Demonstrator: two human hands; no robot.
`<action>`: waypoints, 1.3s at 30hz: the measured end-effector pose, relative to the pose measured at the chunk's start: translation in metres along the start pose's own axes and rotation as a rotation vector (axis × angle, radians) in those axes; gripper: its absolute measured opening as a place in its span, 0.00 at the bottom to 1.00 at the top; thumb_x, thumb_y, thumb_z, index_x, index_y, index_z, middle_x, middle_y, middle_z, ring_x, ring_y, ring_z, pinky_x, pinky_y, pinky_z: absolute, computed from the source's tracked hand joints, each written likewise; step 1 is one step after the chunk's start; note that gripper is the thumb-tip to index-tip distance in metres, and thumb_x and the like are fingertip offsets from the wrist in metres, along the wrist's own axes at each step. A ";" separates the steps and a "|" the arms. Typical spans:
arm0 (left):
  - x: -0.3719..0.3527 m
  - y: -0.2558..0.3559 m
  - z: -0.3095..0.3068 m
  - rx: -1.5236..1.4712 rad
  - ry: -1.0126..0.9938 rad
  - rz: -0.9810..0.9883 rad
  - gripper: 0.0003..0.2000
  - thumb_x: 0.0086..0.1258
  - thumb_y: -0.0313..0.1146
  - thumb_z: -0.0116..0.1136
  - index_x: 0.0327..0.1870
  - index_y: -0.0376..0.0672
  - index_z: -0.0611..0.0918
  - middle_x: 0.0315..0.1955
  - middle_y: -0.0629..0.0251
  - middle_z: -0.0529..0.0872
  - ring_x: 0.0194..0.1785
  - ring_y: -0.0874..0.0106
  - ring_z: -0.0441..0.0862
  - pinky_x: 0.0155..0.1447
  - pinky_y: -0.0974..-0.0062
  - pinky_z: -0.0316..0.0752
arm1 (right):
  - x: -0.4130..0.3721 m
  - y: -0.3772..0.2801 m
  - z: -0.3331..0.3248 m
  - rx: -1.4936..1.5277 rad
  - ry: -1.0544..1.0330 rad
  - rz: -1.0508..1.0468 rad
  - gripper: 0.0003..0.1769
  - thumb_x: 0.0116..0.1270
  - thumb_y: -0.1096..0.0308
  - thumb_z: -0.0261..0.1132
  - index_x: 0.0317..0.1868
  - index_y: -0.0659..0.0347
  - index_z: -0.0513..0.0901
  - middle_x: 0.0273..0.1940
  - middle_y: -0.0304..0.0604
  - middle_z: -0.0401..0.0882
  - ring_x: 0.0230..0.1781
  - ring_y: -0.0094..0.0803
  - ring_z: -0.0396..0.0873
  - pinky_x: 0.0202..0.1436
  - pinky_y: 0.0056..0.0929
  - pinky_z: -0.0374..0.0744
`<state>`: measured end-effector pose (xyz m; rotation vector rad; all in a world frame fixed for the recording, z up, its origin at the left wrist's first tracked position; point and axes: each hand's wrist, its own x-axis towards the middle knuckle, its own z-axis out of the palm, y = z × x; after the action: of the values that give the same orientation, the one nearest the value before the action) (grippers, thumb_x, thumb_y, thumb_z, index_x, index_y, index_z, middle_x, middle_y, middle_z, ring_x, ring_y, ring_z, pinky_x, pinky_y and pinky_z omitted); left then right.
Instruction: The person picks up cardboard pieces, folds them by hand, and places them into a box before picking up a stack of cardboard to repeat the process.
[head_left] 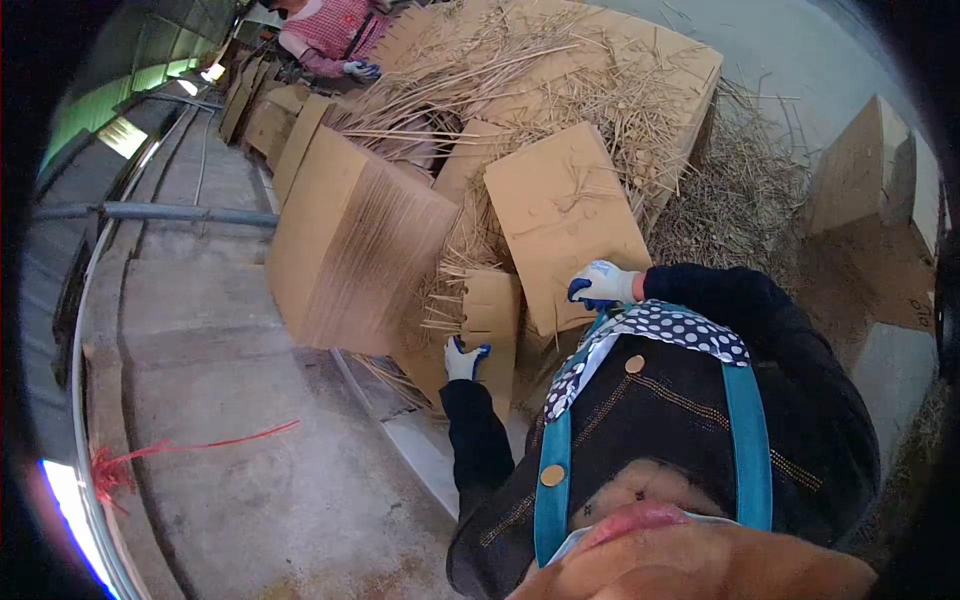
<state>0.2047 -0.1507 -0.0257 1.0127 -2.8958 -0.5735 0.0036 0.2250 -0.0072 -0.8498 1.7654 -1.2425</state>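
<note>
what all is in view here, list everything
cardboard sheets: many, brown, leaning in a pile, centre
dry straw: heap, tan, over and around the pile
cardboard box: one, brown, far right
red string: one, on concrete floor, left
metal pipe: one, grey, left
other person: one, pink checked top, top of view
left hand: white-blue glove, gripping small cardboard piece
right hand: white-blue glove, gripping large cardboard sheet

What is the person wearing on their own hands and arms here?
Left hand and right hand both wear white gloves with blue-coated fingers and palms. Long dark, near-black sleeves cover both arms to the glove cuffs.
</note>
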 end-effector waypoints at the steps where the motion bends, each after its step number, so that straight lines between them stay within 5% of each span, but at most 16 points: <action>1: -0.004 0.001 0.002 0.001 -0.001 -0.002 0.45 0.37 0.45 0.77 0.60 0.35 0.70 0.57 0.44 0.72 0.60 0.53 0.71 0.62 0.64 0.68 | 0.001 0.002 0.000 -0.017 0.009 -0.051 0.10 0.60 0.63 0.62 0.35 0.59 0.84 0.28 0.42 0.84 0.24 0.29 0.83 0.29 0.27 0.79; 4: -0.022 0.013 0.002 -0.196 -0.026 -0.054 0.41 0.38 0.43 0.77 0.57 0.35 0.73 0.49 0.47 0.79 0.53 0.56 0.77 0.56 0.66 0.72 | 0.002 0.006 0.001 -0.013 0.012 -0.103 0.10 0.60 0.63 0.63 0.36 0.59 0.84 0.27 0.42 0.84 0.24 0.29 0.83 0.27 0.28 0.79; 12: -0.043 0.117 -0.144 0.076 0.533 0.057 0.27 0.39 0.36 0.75 0.43 0.37 0.77 0.36 0.52 0.84 0.41 0.55 0.81 0.48 0.64 0.73 | 0.001 0.001 -0.011 0.553 -0.073 0.030 0.12 0.65 0.64 0.62 0.46 0.61 0.82 0.30 0.44 0.83 0.25 0.30 0.81 0.26 0.27 0.79; 14: -0.043 0.160 -0.159 0.056 0.558 0.169 0.27 0.39 0.36 0.75 0.42 0.37 0.77 0.37 0.52 0.84 0.42 0.55 0.81 0.48 0.64 0.73 | 0.002 0.004 -0.022 0.957 0.163 -0.037 0.16 0.65 0.65 0.62 0.50 0.64 0.79 0.36 0.43 0.83 0.28 0.30 0.81 0.30 0.26 0.80; 16: -0.040 0.208 -0.162 -0.129 0.409 0.287 0.25 0.39 0.36 0.75 0.40 0.37 0.78 0.36 0.52 0.83 0.40 0.54 0.80 0.45 0.62 0.73 | -0.002 0.011 -0.046 0.809 0.622 -0.058 0.20 0.64 0.70 0.63 0.57 0.64 0.74 0.47 0.43 0.79 0.40 0.29 0.80 0.41 0.25 0.80; 18: -0.039 0.255 -0.140 0.041 0.432 0.560 0.26 0.40 0.35 0.76 0.41 0.36 0.78 0.33 0.55 0.83 0.37 0.59 0.81 0.44 0.64 0.74 | -0.021 0.007 -0.076 0.710 0.975 -0.294 0.27 0.63 0.74 0.63 0.63 0.63 0.68 0.59 0.43 0.72 0.55 0.29 0.74 0.55 0.26 0.75; 20: -0.035 0.303 -0.105 0.147 0.373 0.798 0.22 0.41 0.39 0.73 0.37 0.40 0.78 0.31 0.57 0.81 0.37 0.56 0.79 0.42 0.62 0.71 | -0.048 0.011 -0.104 0.662 1.087 -0.535 0.34 0.61 0.76 0.63 0.68 0.61 0.62 0.65 0.42 0.65 0.63 0.29 0.66 0.62 0.26 0.70; 24: -0.007 0.361 -0.033 0.354 0.054 0.831 0.25 0.50 0.47 0.67 0.47 0.44 0.76 0.40 0.58 0.79 0.49 0.60 0.75 0.58 0.60 0.63 | -0.073 0.046 -0.124 0.692 1.026 -0.514 0.38 0.56 0.81 0.61 0.69 0.61 0.61 0.66 0.42 0.64 0.66 0.30 0.63 0.64 0.28 0.66; 26: 0.004 0.369 -0.004 0.494 0.142 0.860 0.34 0.47 0.51 0.68 0.55 0.44 0.73 0.43 0.55 0.78 0.52 0.59 0.74 0.65 0.55 0.57 | -0.073 0.075 -0.121 0.912 0.872 -0.120 0.38 0.55 0.81 0.59 0.69 0.62 0.61 0.67 0.42 0.64 0.66 0.29 0.63 0.65 0.27 0.64; 27: 0.007 0.371 -0.003 0.494 0.135 0.843 0.37 0.48 0.53 0.67 0.58 0.44 0.71 0.45 0.54 0.78 0.54 0.58 0.73 0.67 0.52 0.53 | -0.076 0.081 -0.117 0.596 0.877 -0.248 0.41 0.55 0.79 0.59 0.71 0.63 0.57 0.68 0.42 0.61 0.68 0.30 0.60 0.65 0.27 0.63; 28: 0.011 0.368 -0.005 0.495 0.120 0.831 0.39 0.49 0.55 0.66 0.61 0.44 0.69 0.47 0.53 0.77 0.56 0.58 0.71 0.70 0.50 0.48 | -0.079 0.087 -0.117 0.606 0.898 -0.221 0.41 0.55 0.79 0.59 0.71 0.63 0.57 0.68 0.42 0.61 0.68 0.30 0.60 0.65 0.27 0.63; 33: 0.011 0.353 -0.018 0.384 0.074 0.842 0.39 0.50 0.57 0.65 0.62 0.46 0.69 0.51 0.51 0.77 0.59 0.57 0.71 0.71 0.49 0.44 | -0.082 0.065 -0.123 0.485 0.927 -0.184 0.44 0.53 0.78 0.60 0.72 0.57 0.55 0.69 0.41 0.60 0.67 0.29 0.59 0.64 0.26 0.63; 35: 0.013 0.353 -0.015 0.198 0.039 0.828 0.40 0.49 0.56 0.66 0.63 0.48 0.69 0.54 0.50 0.76 0.62 0.55 0.67 0.71 0.47 0.38 | -0.060 0.076 -0.135 0.120 1.047 -0.276 0.50 0.48 0.76 0.65 0.73 0.56 0.52 0.66 0.46 0.64 0.65 0.34 0.65 0.63 0.30 0.68; 36: 0.008 0.354 -0.014 0.197 0.029 0.820 0.40 0.49 0.56 0.66 0.63 0.48 0.69 0.54 0.50 0.76 0.62 0.55 0.67 0.71 0.47 0.38 | -0.057 0.060 -0.128 0.123 1.039 -0.266 0.50 0.48 0.76 0.65 0.73 0.56 0.52 0.66 0.46 0.64 0.65 0.34 0.65 0.63 0.30 0.68; 38: 0.004 0.358 -0.011 0.186 0.136 0.818 0.39 0.48 0.55 0.66 0.63 0.48 0.69 0.56 0.52 0.75 0.64 0.56 0.65 0.71 0.45 0.37 | -0.057 0.015 -0.118 0.610 0.770 0.028 0.53 0.48 0.76 0.66 0.74 0.54 0.47 0.67 0.48 0.63 0.65 0.37 0.65 0.63 0.31 0.68; 39: 0.012 0.350 -0.002 0.292 0.176 0.780 0.38 0.48 0.56 0.66 0.61 0.47 0.71 0.57 0.54 0.74 0.64 0.57 0.65 0.71 0.44 0.37 | -0.039 0.034 -0.117 0.128 0.839 -0.023 0.55 0.48 0.75 0.69 0.74 0.56 0.46 0.67 0.49 0.62 0.65 0.38 0.65 0.65 0.30 0.66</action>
<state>-0.0142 0.0938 0.0967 -0.1126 -2.9144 -0.0133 -0.0847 0.3171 -0.0080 -0.2639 2.2650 -1.8728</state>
